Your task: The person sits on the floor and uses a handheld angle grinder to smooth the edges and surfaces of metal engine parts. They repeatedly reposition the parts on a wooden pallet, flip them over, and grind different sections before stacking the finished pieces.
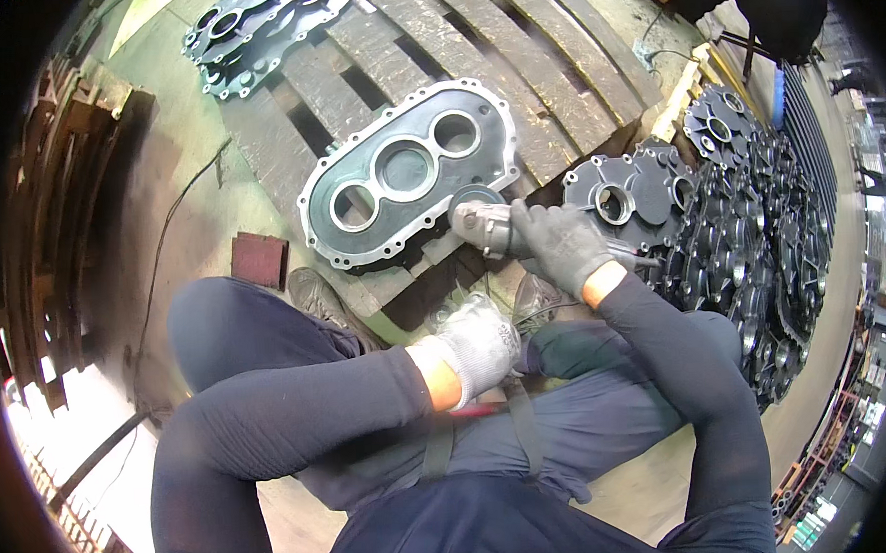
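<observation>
Apparently edge-dressing the cast housing (409, 200), at twelve o'clock on the pallet (420, 27); clasping the angle grinder (488, 228) closely in the right hand (567, 240); unable to tell the hold of the curled left hand (479, 345); probably needing steady, level contact next.

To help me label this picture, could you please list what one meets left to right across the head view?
Stacked wooden pallets, dark red block, oval casting with three round openings, gloved right hand, pile of dark castings.
</observation>
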`<state>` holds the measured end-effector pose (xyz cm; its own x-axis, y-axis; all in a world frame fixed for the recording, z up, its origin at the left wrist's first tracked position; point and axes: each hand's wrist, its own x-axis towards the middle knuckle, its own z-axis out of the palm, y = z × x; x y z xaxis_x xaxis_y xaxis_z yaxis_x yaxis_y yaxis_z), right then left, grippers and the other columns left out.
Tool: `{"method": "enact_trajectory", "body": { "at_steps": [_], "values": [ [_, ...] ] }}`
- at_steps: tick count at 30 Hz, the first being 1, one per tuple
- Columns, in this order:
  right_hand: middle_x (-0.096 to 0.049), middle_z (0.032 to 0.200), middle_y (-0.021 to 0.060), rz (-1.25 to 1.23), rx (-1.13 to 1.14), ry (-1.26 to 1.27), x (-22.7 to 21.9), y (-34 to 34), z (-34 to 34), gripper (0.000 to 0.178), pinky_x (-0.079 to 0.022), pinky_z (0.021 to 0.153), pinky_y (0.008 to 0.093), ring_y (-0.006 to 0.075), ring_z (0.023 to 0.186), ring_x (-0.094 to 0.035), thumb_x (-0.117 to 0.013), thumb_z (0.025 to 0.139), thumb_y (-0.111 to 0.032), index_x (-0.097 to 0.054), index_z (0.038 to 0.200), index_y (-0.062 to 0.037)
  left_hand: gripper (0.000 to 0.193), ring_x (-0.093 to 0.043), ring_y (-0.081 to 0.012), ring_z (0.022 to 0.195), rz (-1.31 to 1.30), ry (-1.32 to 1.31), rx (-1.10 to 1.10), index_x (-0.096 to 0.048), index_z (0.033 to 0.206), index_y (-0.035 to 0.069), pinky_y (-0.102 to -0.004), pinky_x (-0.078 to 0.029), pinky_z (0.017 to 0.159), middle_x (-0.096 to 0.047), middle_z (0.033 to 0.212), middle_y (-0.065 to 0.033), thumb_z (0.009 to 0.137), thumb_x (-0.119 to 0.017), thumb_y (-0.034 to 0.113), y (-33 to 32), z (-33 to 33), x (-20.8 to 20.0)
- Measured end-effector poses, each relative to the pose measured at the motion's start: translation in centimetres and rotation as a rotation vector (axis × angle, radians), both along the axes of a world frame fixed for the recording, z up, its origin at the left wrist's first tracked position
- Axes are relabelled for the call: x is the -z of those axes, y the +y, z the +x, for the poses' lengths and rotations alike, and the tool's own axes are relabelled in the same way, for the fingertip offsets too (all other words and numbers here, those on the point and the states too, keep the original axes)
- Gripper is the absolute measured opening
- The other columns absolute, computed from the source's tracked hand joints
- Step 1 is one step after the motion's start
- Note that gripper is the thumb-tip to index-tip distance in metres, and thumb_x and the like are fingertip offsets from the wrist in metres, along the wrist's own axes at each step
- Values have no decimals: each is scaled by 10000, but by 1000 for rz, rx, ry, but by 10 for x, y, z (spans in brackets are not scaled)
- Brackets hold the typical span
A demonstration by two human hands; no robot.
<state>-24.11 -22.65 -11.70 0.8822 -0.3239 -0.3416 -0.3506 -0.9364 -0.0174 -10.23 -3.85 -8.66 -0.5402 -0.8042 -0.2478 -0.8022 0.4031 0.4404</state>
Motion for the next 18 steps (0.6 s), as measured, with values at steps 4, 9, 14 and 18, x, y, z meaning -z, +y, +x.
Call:
{"method": "enact_trajectory", "body": {
  "at_steps": [4, 9, 14, 18],
  "values": [
    [-716, 1089, 100, 34, 1, 10, 5, 6, 8, 899, -559, 829, 439, 295, 948, -745, -935, 802, -382, -508, 1499, -7, 182, -787, -307, 777, 49, -7, 20, -783, 874, 77, -443, -592, 756, -769, 790, -127, 917, -687, 226, -7, 2, -5],
    [-717, 1099, 106, 9, 5, -1, 5, -6, -5, 876, -557, 830, 437, 300, 950, -748, -924, 811, -388, -519, 1499, -27, 199, -781, -302, 764, 32, -50, 22, -778, 872, 78, -446, -587, 751, -766, 787, -122, 922, -703, 255, -9, 1, -6],
    [-714, 1075, 122, -21, 70, 6, 5, -29, -29, 837, -587, 819, 482, 333, 931, -754, -899, 831, -372, -525, 1511, -59, 205, -774, -301, 756, 10, -44, 43, -774, 883, 77, -453, -578, 742, -759, 791, -114, 928, -704, 264, -9, 2, -6],
    [-759, 1119, 130, -65, 85, 53, 2, -47, -44, 788, -609, 861, 456, 322, 1012, -777, -894, 857, -339, -510, 1486, -60, 209, -775, -309, 768, -31, 16, 17, -775, 901, 77, -456, -571, 747, -755, 795, -114, 928, -718, 276, -8, -1, 4]
  ]
}}
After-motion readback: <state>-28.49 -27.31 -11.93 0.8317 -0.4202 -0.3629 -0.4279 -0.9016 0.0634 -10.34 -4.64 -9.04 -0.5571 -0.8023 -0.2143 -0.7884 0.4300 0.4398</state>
